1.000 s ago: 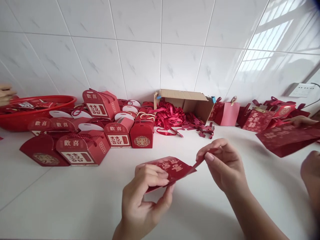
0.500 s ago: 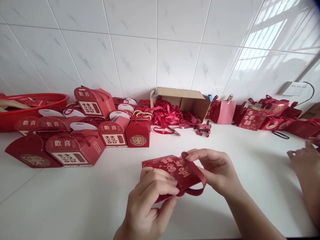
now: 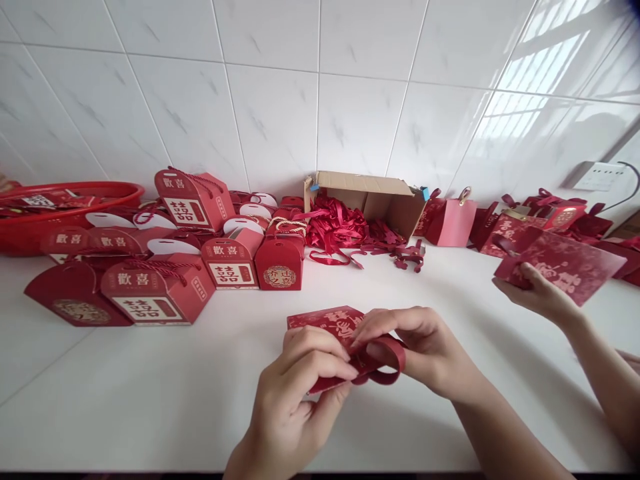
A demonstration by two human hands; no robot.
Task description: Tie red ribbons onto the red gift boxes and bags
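Note:
A red gift box (image 3: 325, 320) with pale printed characters is held low over the white table, tilted, in front of me. My left hand (image 3: 305, 387) grips its near left edge, thumb below and fingers on top. At the right end of the box my right hand (image 3: 420, 347) pinches a dark red ribbon (image 3: 397, 360), which bends into a loop by the thumb. The right fingertips rest on the printed face, close to the left fingertips. The ribbon's ends are hidden by the fingers.
Red boxes (image 3: 150, 293) stand at the left, before a red basin (image 3: 65, 220). A cardboard box (image 3: 370, 180) with red ribbons (image 3: 335, 227) lies against the tiled wall. At the right, another person's hand (image 3: 545, 293) holds a red box (image 3: 565, 267), near more boxes.
My right hand has moved left, closer to my left hand, and the ribbon loop has become smaller. The other person's hand at the right has lifted a red box into view.

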